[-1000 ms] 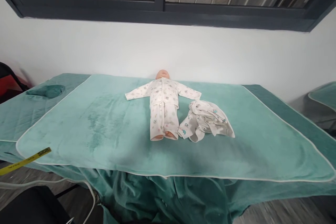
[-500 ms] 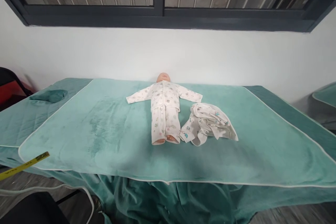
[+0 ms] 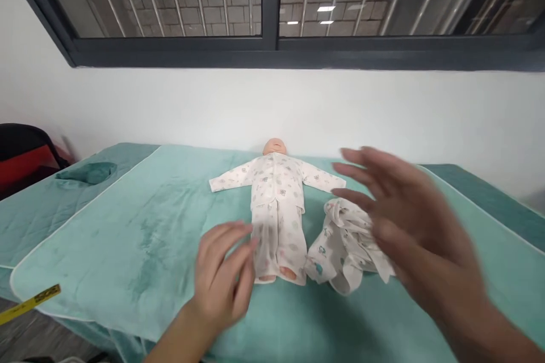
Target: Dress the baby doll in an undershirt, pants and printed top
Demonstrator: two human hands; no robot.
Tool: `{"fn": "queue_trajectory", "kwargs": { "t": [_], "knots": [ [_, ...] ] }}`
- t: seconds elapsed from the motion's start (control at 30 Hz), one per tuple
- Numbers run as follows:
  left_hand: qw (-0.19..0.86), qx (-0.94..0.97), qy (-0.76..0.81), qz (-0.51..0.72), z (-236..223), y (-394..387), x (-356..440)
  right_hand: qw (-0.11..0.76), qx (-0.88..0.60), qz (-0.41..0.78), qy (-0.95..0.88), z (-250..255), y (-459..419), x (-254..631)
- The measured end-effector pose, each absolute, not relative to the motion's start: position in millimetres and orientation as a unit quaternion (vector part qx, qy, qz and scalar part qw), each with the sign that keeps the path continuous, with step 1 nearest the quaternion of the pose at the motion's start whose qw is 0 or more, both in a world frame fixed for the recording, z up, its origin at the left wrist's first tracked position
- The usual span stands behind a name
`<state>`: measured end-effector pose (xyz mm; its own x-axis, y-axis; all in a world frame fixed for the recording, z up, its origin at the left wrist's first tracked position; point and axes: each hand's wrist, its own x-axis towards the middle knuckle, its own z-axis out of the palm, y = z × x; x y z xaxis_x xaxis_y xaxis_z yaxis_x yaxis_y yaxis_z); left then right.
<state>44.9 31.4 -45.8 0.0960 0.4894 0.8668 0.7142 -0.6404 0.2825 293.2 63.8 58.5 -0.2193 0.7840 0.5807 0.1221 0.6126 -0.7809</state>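
1. A massage bed (image 3: 55,204), quilted in teal at its left end, with a face hole (image 3: 87,173) there.
2. Over it, a white-piped teal velvet pad (image 3: 106,255), its nap brushed darker in patches.
3. On the pad, a baby doll (image 3: 277,193) on its back, arms spread, in patterned pyjamas.
4. Just beside its legs, a crumpled printed baby garment (image 3: 347,232).

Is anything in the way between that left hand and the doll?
Nothing visible stands between the left hand and the doll; the crumpled clothing lies to the doll's side, away from that hand.
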Motion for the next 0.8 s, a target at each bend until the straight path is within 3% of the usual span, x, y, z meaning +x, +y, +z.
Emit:
{"fn": "queue_trajectory", "kwargs": {
  "t": [0.07, 0.27, 0.4, 0.63, 0.7, 0.8],
  "knots": [
    [0.091, -0.729, -0.435, -0.520, -54, 79, 50, 0.518, -0.355, 0.313, -0.712, 40, 107, 266],
    [-0.148, -0.585, -0.548, -0.580, -78, 233, 59, 0.408, -0.526, 0.238, -0.707, -35, 258, 211],
    [-0.247, -0.509, -0.559, -0.606, -96, 292, 56, 0.325, -0.615, 0.179, -0.696, -54, 320, 192],
    [-0.227, -0.638, -0.505, -0.535, -98, 335, 54, 0.269, -0.636, 0.175, -0.702, -56, 342, 191],
    [-0.240, -0.654, -0.489, -0.525, -91, 337, 53, 0.286, -0.631, 0.195, -0.695, -58, 344, 193],
    [-0.232, -0.580, -0.498, -0.602, -76, 324, 53, 0.336, -0.605, 0.239, -0.681, -60, 347, 197]
  ]
}}
